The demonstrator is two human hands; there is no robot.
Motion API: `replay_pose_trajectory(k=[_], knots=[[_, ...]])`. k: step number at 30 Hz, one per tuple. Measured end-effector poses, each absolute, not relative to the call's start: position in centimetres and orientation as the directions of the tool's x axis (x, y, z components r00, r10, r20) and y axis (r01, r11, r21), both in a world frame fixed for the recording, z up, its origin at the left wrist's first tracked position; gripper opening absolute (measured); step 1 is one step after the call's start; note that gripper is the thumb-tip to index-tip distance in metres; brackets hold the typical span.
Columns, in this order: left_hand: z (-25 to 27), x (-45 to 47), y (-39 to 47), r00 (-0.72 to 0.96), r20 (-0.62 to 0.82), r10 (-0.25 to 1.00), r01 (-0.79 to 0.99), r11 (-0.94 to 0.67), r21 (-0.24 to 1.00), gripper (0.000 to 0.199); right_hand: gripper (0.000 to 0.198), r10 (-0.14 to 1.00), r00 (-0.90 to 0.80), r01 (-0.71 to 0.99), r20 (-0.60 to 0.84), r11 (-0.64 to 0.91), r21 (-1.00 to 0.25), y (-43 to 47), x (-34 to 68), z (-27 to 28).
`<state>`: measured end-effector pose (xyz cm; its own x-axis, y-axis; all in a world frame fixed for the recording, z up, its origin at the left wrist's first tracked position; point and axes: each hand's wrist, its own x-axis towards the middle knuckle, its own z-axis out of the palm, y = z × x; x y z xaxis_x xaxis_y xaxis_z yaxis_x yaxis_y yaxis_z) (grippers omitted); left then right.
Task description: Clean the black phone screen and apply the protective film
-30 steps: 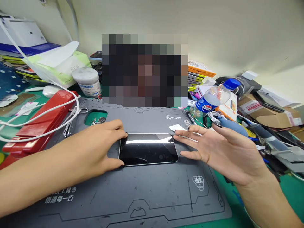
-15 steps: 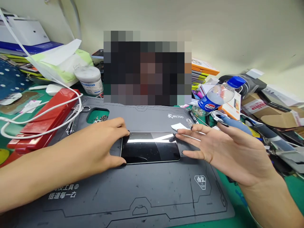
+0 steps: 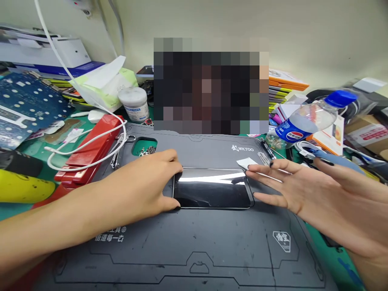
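Observation:
A smartphone [image 3: 212, 194] with a dark, glossy screen lies lengthwise across a grey work mat [image 3: 194, 236]. My left hand [image 3: 154, 182] grips its left end, thumb on the near corner and fingers bent over the far corner. Bright reflections streak the glass, and a second thin outline shows along the phone's right edge; what it is I cannot make out. Just beyond that end, my right hand [image 3: 309, 190] is open with the palm turned inward and fingers spread. Its fingertips are at or very near the edge. Behind them lies a small white paper piece [image 3: 245, 163].
A red tool [image 3: 93, 147] with a looped white cable [image 3: 50, 161] lies left, near a paste jar [image 3: 133, 104] and tissue pack [image 3: 104, 87]. A blue-capped bottle [image 3: 306, 121] leans at right, near boxes and a pen [image 3: 266, 148]. A pixelated area [image 3: 210, 87] covers the back.
The view has turned left, so everything appears farther right. Along the phone's right edge the second outline now shows more clearly. My left hand keeps its grip; my right hand stays open.

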<state>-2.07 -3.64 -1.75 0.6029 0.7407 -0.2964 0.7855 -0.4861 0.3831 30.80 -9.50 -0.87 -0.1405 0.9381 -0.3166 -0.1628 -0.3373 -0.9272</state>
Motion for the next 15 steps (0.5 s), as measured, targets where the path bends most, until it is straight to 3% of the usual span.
replay_pose_trajectory(k=[10, 15], knots=[[-1.54, -1.51, -3.95, 0.595, -0.269, 0.758, 0.799, -0.519, 0.305, 0.04, 0.032, 0.936, -0.141, -0.152, -0.322, -0.342, -0.927, -9.39, 30.76, -1.1], [-1.71, -1.89, -3.93, 0.626, -0.171, 0.761, 0.764, -0.553, 0.333, 0.035, 0.032, 0.941, -0.13, -0.15, -0.312, -0.329, -0.932, -9.3, 30.92, -1.51]])
